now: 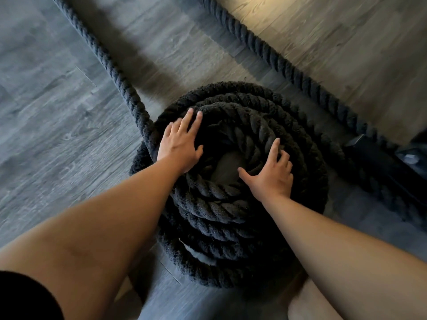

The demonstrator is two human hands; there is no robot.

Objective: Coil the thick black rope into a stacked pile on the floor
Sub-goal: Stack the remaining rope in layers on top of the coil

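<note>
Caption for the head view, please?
Left hand and right hand rest on the rope coil; loose rope trails over the floor.

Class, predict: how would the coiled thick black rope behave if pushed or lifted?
Probably heavy: the thick black twisted rope stacks several fat turns. Perhaps springy: left hand and right hand press its top. Unlikely to roll: broad pile.
</note>
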